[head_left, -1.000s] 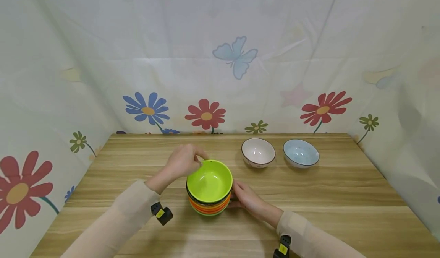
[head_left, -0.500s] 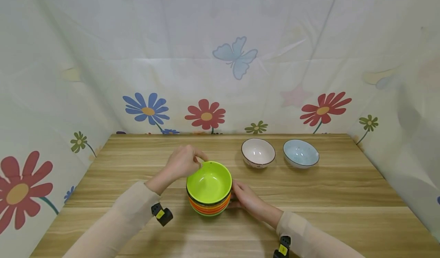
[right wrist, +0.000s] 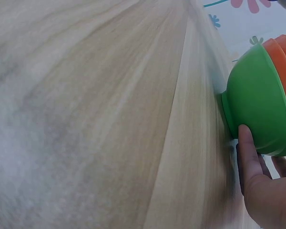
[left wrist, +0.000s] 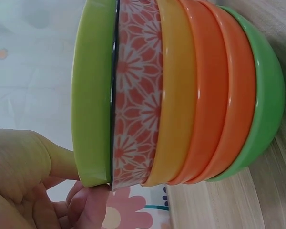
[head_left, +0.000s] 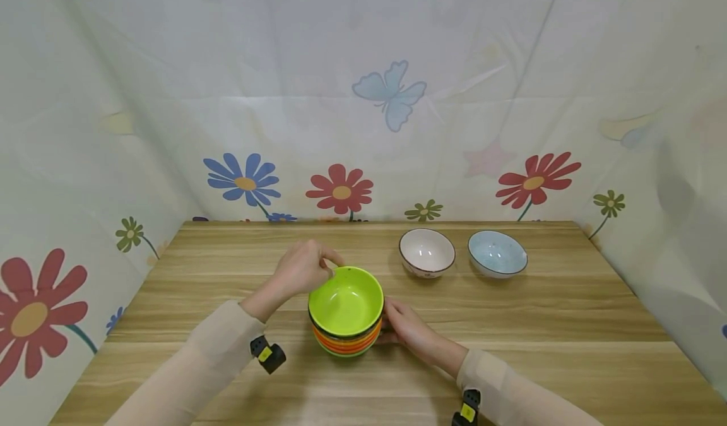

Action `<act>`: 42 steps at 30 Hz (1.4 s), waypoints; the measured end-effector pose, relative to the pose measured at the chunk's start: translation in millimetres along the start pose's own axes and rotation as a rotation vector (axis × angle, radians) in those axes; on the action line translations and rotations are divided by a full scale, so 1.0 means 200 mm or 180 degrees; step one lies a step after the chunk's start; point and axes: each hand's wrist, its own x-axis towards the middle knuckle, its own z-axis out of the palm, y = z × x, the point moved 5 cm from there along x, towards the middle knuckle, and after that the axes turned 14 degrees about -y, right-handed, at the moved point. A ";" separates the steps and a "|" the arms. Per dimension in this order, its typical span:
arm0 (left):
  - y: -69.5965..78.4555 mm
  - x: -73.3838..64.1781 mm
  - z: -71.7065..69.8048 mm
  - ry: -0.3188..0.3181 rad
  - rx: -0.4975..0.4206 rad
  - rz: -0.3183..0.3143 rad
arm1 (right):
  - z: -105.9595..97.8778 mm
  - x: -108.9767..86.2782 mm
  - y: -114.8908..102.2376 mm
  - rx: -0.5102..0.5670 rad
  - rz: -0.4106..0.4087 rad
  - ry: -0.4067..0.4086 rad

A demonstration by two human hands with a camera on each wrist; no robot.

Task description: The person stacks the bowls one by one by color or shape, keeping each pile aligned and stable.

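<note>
A stack of nested bowls stands upright on the wooden table, topped by a lime-green bowl (head_left: 346, 306). Below its rim, the left wrist view shows a red flower-patterned bowl (left wrist: 137, 95), a yellow bowl (left wrist: 178, 95), orange bowls (left wrist: 211, 95) and a green bowl (left wrist: 264, 102) at the bottom. My left hand (head_left: 301, 267) pinches the lime bowl's far left rim between thumb and fingers. On the stack's right side, my right hand (head_left: 417, 332) rests with extended fingers touching the green bowl (right wrist: 257, 98) low down, near its foot.
A pinkish-white bowl (head_left: 426, 250) with a dark rim stands at the back of the table (head_left: 539, 337), right of the stack. Beside it is a light-blue bowl (head_left: 497, 252). A flower-printed curtain (head_left: 443, 148) encloses the table's back and sides.
The lime bowl has settled very slightly lower on the stack since a second ago. Both hands keep their places.
</note>
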 end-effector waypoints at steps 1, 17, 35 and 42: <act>0.00 0.00 0.00 0.0001 -0.0006 -0.0007 | 0.00 0.00 0.00 -0.0001 -0.0001 -0.0002; 0.01 -0.02 0.01 0.0073 -0.0045 0.0069 | 0.00 0.00 0.00 -0.0003 0.0001 -0.0018; -0.04 -0.07 -0.01 0.0271 -0.0400 0.0056 | 0.00 0.00 0.00 -0.0001 0.0025 0.0030; -0.10 -0.08 -0.03 0.0404 -0.0741 0.0161 | 0.00 0.00 0.01 0.0002 0.0024 0.0028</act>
